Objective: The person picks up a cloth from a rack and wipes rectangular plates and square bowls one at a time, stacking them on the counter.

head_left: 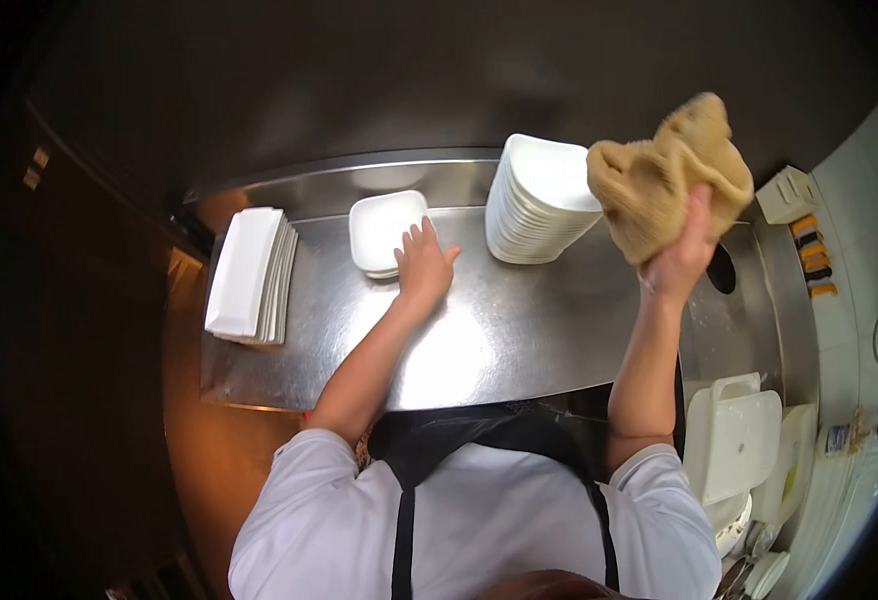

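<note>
My left hand (pixel 425 262) lies over the right edge of a short stack of small square white dishes (pixel 381 228), its fingers spread. In my right hand (pixel 681 252), raised at the right, is a bunched tan cloth (pixel 659 185). Between the hands stands a tall stack of white dishes (pixel 544 200), close to the left of the cloth and apart from my left hand. At the left end lies a stack of long rectangular white plates (pixel 246 275).
The stacks stand on a stainless steel counter (pixel 549 320) with a raised back edge. A round dark hole (pixel 722 269) shows at the right. Beyond are a white box (pixel 787 195), orange-and-black items (pixel 812 255) along the wall, and a white plastic lid or tray (pixel 739 445).
</note>
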A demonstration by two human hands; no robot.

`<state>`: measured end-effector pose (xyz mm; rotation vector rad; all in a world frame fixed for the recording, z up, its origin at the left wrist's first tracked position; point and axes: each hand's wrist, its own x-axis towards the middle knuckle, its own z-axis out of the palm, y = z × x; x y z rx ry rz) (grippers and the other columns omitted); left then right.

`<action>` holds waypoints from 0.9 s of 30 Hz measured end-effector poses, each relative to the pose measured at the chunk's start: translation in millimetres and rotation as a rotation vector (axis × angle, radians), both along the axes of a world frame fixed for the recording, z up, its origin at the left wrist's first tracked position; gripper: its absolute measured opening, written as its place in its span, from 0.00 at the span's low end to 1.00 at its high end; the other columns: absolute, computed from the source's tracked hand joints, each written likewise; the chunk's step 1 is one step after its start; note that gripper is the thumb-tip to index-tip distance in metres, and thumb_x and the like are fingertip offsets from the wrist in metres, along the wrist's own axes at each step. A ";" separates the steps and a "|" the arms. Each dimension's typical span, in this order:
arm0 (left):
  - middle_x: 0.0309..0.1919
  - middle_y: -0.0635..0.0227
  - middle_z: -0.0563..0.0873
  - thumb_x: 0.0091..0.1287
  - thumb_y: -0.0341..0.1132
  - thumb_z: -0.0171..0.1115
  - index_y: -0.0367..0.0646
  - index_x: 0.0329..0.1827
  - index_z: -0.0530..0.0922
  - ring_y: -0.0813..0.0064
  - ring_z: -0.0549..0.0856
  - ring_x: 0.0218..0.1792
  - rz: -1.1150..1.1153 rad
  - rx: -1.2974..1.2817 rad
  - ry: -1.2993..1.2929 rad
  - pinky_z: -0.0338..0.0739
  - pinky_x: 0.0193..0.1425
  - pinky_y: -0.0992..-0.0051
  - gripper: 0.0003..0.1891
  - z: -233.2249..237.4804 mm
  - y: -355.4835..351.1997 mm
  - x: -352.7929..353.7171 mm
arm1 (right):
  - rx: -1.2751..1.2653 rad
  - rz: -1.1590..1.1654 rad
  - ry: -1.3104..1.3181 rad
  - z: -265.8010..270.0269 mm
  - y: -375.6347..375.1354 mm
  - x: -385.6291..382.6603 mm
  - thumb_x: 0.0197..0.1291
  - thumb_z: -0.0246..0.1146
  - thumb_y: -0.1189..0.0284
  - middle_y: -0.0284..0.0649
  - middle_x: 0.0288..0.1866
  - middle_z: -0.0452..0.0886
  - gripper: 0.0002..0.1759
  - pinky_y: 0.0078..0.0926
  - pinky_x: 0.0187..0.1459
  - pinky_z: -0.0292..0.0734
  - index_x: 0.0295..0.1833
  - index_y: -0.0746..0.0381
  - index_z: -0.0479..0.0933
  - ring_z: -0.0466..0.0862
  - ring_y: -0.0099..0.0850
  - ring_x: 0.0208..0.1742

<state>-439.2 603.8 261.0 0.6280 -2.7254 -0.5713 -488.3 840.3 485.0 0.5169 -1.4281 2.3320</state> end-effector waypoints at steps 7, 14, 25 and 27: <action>0.74 0.40 0.66 0.47 0.51 0.84 0.29 0.81 0.43 0.46 0.68 0.74 -0.178 0.218 0.541 0.58 0.78 0.55 0.69 116.5 92.2 -41.1 | 1.787 -0.241 0.285 -39.3 -56.9 -108.9 0.63 0.63 0.45 0.58 0.61 0.81 0.34 0.48 0.63 0.73 0.60 0.63 0.80 0.81 0.55 0.61; 0.76 0.45 0.61 0.44 0.57 0.84 0.31 0.81 0.43 0.49 0.63 0.76 -0.271 0.543 0.435 0.48 0.76 0.38 0.71 101.0 83.0 -59.1 | 0.900 0.517 -0.208 -19.1 -48.5 -114.8 0.66 0.61 0.46 0.53 0.52 0.87 0.31 0.37 0.51 0.81 0.58 0.62 0.81 0.88 0.44 0.52; 0.78 0.47 0.58 0.51 0.53 0.81 0.38 0.82 0.39 0.47 0.60 0.78 -0.281 0.508 0.472 0.42 0.74 0.30 0.67 93.0 93.8 -58.1 | 0.885 0.637 -0.444 -36.9 -55.0 -108.8 0.73 0.53 0.48 0.48 0.58 0.85 0.31 0.44 0.64 0.77 0.62 0.64 0.79 0.84 0.45 0.59; 0.81 0.46 0.52 0.49 0.56 0.81 0.38 0.82 0.39 0.45 0.56 0.80 -0.287 0.490 0.468 0.40 0.73 0.24 0.69 95.1 90.1 -59.6 | 0.351 0.792 -0.579 -33.0 -50.5 -107.1 0.74 0.51 0.50 0.47 0.60 0.84 0.31 0.44 0.64 0.77 0.64 0.65 0.77 0.84 0.44 0.59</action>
